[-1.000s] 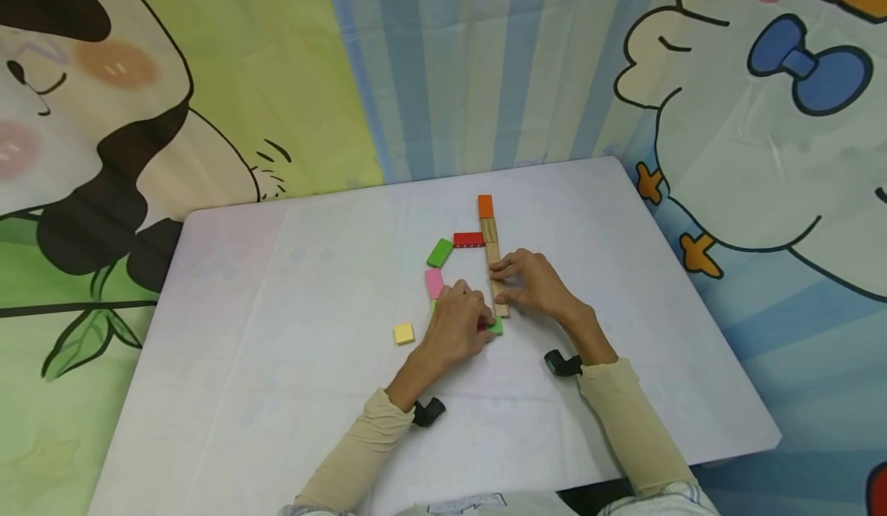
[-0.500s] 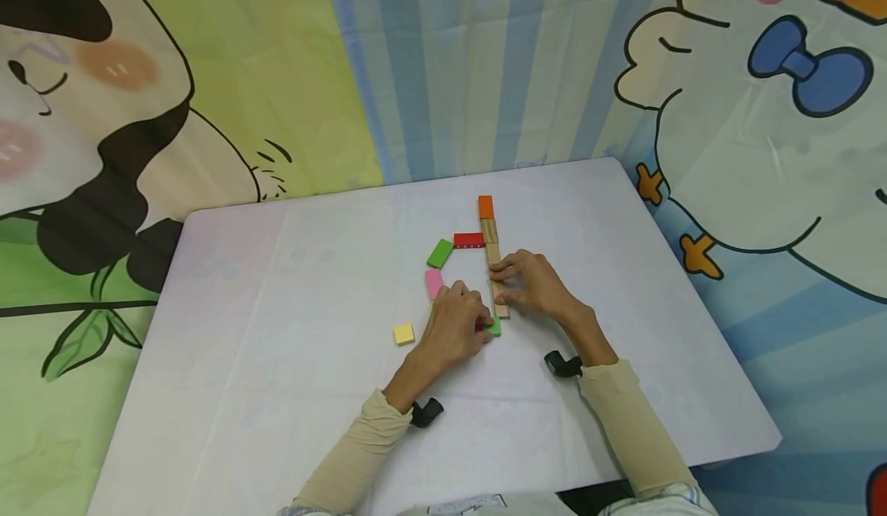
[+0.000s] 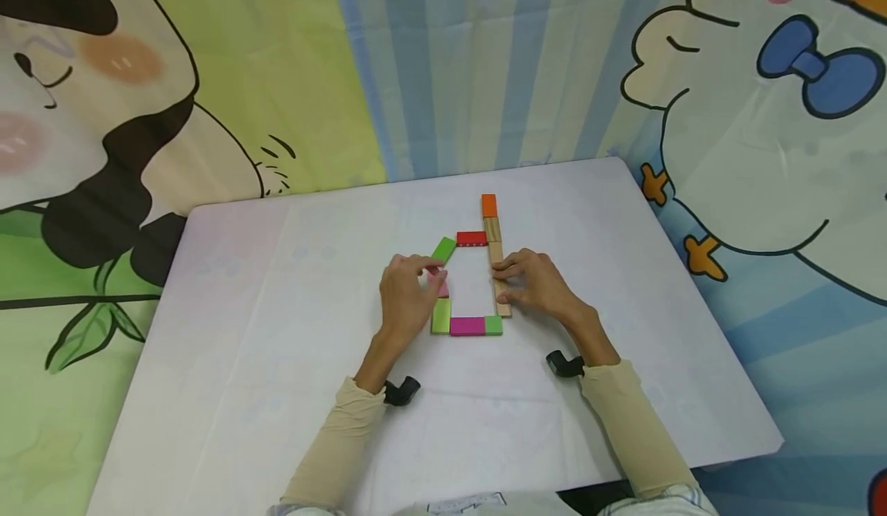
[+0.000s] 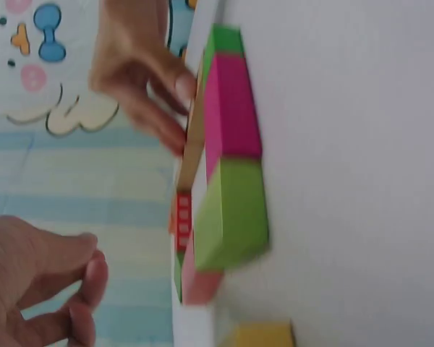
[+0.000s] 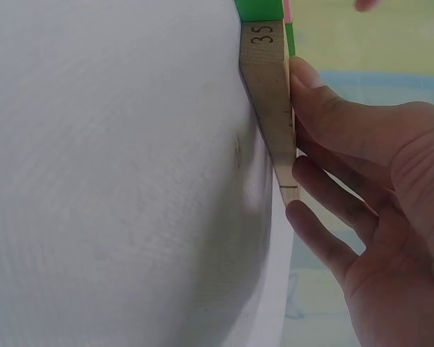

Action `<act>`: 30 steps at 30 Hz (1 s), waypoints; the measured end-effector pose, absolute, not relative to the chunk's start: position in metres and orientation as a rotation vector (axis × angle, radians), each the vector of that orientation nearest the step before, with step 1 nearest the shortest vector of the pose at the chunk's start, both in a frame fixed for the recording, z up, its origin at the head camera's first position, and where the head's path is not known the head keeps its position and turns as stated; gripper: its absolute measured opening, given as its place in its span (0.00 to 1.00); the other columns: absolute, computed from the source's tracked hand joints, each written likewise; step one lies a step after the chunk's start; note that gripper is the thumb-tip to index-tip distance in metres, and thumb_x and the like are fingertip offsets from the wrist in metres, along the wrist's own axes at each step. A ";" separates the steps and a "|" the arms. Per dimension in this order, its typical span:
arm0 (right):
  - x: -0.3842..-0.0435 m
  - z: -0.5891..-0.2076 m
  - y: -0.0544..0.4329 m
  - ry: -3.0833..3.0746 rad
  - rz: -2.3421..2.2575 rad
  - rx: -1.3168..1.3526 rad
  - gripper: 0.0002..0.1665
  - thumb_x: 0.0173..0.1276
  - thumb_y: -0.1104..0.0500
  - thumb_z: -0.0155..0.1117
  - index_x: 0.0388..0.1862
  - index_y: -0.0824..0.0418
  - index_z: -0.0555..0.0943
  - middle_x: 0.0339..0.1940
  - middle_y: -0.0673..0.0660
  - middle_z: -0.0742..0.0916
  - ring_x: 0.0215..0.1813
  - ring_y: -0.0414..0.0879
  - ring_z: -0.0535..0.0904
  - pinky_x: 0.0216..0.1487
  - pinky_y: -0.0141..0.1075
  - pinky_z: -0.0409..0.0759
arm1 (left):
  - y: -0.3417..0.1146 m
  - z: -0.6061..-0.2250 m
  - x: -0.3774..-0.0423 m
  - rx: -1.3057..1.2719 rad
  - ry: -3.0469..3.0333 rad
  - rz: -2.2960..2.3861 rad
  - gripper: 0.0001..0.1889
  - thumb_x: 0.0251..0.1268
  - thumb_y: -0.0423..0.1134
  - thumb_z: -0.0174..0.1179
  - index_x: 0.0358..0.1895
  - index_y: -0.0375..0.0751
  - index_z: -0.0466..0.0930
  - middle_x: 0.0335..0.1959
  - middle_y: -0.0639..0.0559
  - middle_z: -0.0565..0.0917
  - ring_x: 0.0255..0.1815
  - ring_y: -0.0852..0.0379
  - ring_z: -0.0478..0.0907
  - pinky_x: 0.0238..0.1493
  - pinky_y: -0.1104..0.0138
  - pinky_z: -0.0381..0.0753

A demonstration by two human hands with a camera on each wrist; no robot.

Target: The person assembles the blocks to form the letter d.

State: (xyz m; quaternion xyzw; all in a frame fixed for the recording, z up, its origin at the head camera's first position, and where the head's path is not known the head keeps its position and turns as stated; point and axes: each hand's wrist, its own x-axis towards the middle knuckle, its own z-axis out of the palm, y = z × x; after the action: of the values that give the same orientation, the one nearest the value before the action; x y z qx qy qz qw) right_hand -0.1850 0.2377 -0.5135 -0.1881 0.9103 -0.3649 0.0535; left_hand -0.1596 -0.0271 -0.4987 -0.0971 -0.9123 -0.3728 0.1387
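Note:
My right hand (image 3: 537, 285) touches the top of a line of wooden blocks (image 3: 496, 252) with its thumb and fingertips; the number 35 shows on the near end in the right wrist view. Over a pink block (image 3: 443, 289) hovers my left hand (image 3: 403, 299), fingers loosely bent and holding nothing in the left wrist view. It partly hides that block. A lime block (image 3: 440, 317), a magenta block (image 3: 467, 326) and a small green block (image 3: 493, 326) form the near corner and side. At the far side lie a tilted green block (image 3: 444, 249) and a red block (image 3: 471, 239) against the wooden line.
An orange block (image 3: 489, 206) extends the wooden line at its far end. A yellow block (image 4: 264, 336) lies beside the lime one, hidden by the left arm in the head view. The white tabletop (image 3: 291, 331) surrounds the outline, with a cartoon-printed cloth (image 3: 450, 61) behind.
My left hand has let go of the blocks at the near side and moved left and away, over the pink block, uncovering the magenta and lime blocks. The right hand stays in place.

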 end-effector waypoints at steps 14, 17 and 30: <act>-0.185 -0.514 0.243 2.761 -1.158 -0.550 0.29 0.56 0.64 0.89 0.58 0.64 0.91 0.64 0.58 0.91 0.69 0.59 0.83 0.75 0.58 0.77 | -0.031 -0.505 -0.195 -0.138 -2.795 -1.019 0.19 0.71 0.42 0.75 0.60 0.40 0.91 0.49 0.46 0.92 0.49 0.45 0.77 0.52 0.55 0.73; -0.185 -0.515 0.241 2.757 -1.154 -0.541 0.29 0.56 0.64 0.89 0.58 0.64 0.91 0.65 0.58 0.91 0.69 0.59 0.82 0.75 0.58 0.77 | -0.025 -0.504 -0.200 -0.110 -2.829 -0.982 0.20 0.69 0.43 0.77 0.60 0.39 0.91 0.48 0.45 0.92 0.46 0.46 0.75 0.49 0.56 0.71; -0.184 -0.514 0.238 2.742 -1.139 -0.537 0.29 0.57 0.64 0.88 0.59 0.64 0.91 0.65 0.57 0.91 0.70 0.59 0.82 0.76 0.58 0.76 | -0.009 -0.508 -0.218 -0.013 -2.844 -0.826 0.16 0.64 0.43 0.80 0.49 0.35 0.94 0.43 0.43 0.94 0.42 0.45 0.77 0.46 0.55 0.67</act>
State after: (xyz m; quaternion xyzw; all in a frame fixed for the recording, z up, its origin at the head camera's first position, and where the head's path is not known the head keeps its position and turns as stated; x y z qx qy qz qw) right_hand -0.1840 0.2378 -0.5142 -0.1775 0.9071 -0.3767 0.0620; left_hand -0.2181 -0.0087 -0.5082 -0.0044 -0.9564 -0.2779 0.0900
